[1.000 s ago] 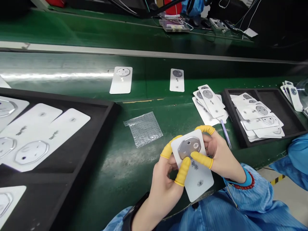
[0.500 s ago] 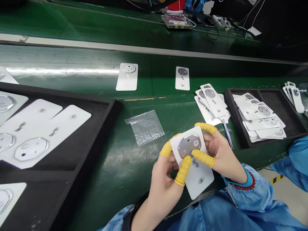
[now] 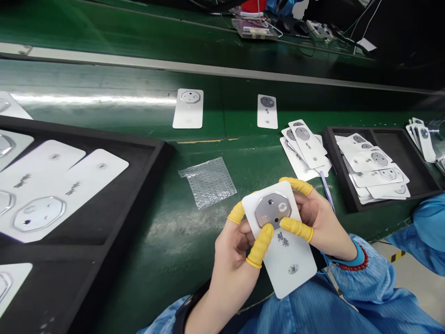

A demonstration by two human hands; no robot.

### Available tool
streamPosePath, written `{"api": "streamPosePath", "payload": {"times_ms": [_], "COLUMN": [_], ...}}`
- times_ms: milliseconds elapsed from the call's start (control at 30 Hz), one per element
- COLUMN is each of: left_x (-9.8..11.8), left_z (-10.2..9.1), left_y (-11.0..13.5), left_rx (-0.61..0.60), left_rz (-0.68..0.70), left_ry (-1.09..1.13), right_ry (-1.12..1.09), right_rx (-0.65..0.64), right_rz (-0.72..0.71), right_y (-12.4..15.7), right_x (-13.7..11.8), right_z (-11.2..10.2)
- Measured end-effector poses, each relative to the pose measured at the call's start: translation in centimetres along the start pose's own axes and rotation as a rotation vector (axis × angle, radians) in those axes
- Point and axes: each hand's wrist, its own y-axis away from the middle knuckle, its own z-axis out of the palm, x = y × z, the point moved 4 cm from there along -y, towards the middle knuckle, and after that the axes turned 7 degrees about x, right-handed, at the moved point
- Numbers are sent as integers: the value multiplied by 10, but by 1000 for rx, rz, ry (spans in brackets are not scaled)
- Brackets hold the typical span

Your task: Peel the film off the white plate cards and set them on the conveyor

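Note:
Between my two hands I hold a white rounded panel (image 3: 295, 260) with a grey octagonal plate near its upper end and dark printed characters below it. My left hand (image 3: 239, 253) grips its left edge, the thumb lying by the octagon's lower rim. On the other side my right hand (image 3: 313, 218) closes around the right edge, its thumb also beside the octagon. Yellow finger cots cover several fingertips. Behind the panel some of the fingers are hidden. Left of it a piece of bubble wrap (image 3: 210, 183) lies on the green bench.
A large black tray (image 3: 146, 185) with similar panels fills the left. Two panels (image 3: 187, 111) lie on the strip beyond. To the right are a loose pile of panels (image 3: 309, 150), lilac tweezers (image 3: 327, 191) and a smaller black tray (image 3: 392, 134) with panels. A blue sleeve (image 3: 431, 218) shows far right.
My thumbs have parted slightly, uncovering a dark hole at the octagon's lower edge. The panel has tipped a little, and the two panels on the far strip sit slightly further right in view.

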Motion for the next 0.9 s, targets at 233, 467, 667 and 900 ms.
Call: {"api": "streamPosePath", "payload": {"times_ms": [233,467,667,900], "left_x": [-8,4,2,-23], "left_z": [-4,-42,-86,-49], "left_y": [0,-11,-35,-37], "left_rx": [158,432,422,-61], "left_rz": [-27,59,81,40], "left_ry": [-80,-289,-537,-699], "right_ry": [10,643,1130,910], "right_rx": [-29,129,145,43], "right_rz": [-69,-293,-418,-554], "right_y": [4,14,21,13], "right_x": [0,21,64,6], "right_z": [12,-24,-64,-57]}}
